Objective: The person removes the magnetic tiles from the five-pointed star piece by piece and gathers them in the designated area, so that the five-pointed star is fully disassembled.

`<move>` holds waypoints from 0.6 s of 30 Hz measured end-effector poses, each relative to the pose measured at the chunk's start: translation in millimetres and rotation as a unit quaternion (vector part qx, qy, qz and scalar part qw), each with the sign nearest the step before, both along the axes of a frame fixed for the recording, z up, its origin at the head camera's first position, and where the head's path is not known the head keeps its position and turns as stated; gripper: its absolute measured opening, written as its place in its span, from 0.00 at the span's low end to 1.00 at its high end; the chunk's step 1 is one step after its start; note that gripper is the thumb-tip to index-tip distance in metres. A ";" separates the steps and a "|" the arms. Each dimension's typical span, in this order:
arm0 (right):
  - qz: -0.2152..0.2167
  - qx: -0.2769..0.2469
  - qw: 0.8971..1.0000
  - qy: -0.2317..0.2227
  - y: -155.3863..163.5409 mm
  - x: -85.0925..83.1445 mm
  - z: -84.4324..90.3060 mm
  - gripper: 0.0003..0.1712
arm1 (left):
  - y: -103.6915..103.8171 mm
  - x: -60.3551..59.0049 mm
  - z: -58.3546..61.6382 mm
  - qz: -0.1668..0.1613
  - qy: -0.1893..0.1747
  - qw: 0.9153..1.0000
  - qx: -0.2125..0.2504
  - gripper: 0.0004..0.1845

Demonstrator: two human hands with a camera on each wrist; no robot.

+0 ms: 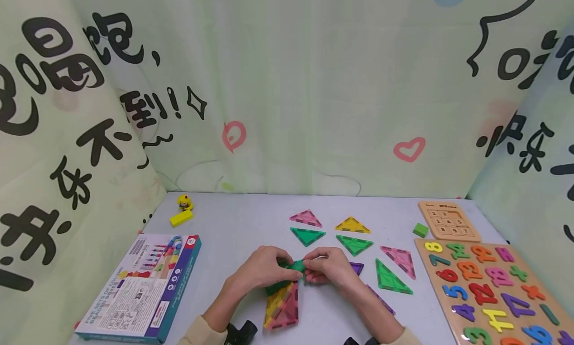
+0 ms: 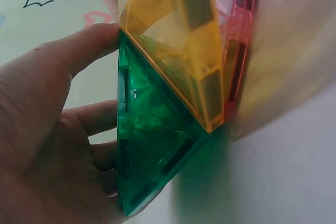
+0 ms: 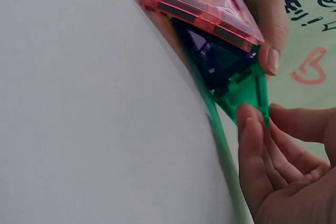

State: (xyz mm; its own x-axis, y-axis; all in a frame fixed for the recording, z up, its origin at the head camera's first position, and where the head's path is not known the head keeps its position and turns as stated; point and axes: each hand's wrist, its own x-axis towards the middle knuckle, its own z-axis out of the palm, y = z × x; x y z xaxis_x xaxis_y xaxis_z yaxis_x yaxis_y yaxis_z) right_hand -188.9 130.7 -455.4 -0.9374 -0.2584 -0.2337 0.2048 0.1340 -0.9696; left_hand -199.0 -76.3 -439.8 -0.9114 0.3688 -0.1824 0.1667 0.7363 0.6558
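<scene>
While the right hand (image 1: 331, 268) pinches a green tile (image 3: 250, 88) between thumb and fingers, the left hand (image 1: 261, 269) grips the adjoining tile structure (image 1: 286, 309).

Held green tile (image 3: 252, 86) part-hidden, number board (image 1: 515, 287) cropped

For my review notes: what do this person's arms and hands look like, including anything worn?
The left hand and right hand are bare: no gloves, and no rings that I can see. Plain cream or beige sleeves end short of the wrists. A black device sits by the left wrist; black parts show near the right forearm.
</scene>
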 end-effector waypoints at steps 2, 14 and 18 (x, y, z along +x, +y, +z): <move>-0.009 -0.006 1.000 0.012 -1.4 -0.9 -1.5 0.16 | -0.4 -0.4 -1.3 0.001 0.001 1.000 0.005 0.24; -0.058 0.041 0.997 0.042 9.3 -4.9 7.3 0.15 | -1.7 -2.1 -1.7 0.000 0.008 1.000 0.005 0.23; -0.038 0.080 0.995 0.049 12.0 -5.1 2.8 0.13 | -4.6 -2.9 -1.6 -0.015 0.005 1.000 0.015 0.23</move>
State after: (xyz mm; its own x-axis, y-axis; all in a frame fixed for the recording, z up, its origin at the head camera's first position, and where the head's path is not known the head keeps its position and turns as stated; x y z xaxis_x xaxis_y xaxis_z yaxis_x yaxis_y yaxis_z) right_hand -194.0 142.7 -452.6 -0.9731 -0.1531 -0.1722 0.1253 0.2760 -0.9530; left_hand -201.9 -80.9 -441.4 -0.9018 0.4004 -0.1626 0.1942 0.7116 0.6752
